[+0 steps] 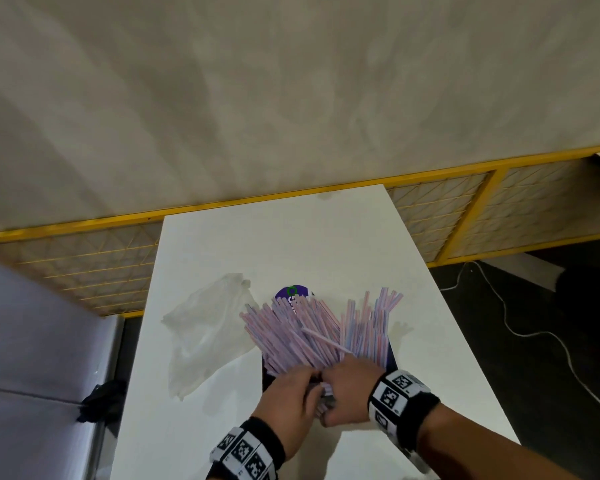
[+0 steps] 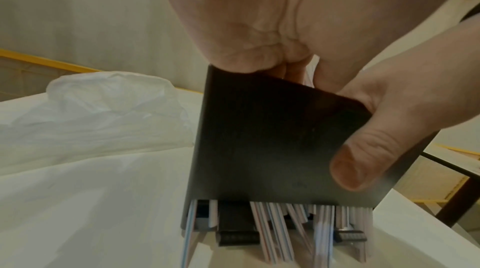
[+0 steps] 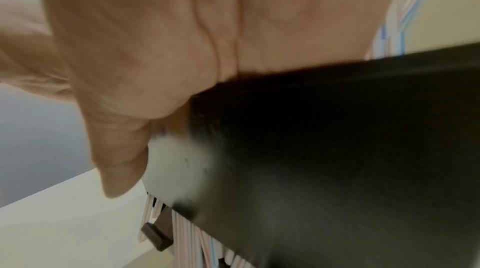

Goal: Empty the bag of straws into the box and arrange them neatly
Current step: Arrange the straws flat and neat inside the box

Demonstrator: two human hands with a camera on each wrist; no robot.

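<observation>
Your left hand (image 1: 293, 393) and right hand (image 1: 349, 382) both grip the straws' (image 1: 312, 327) near ends, long axes fanning away over the box (image 2: 272, 139).

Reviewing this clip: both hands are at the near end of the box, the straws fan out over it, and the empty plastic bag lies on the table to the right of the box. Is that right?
Not quite. The bag lies to the left of the box, as the head view shows. The rest holds: left hand and right hand are at the box's near end, straws fanned out over it, on the table.
</observation>
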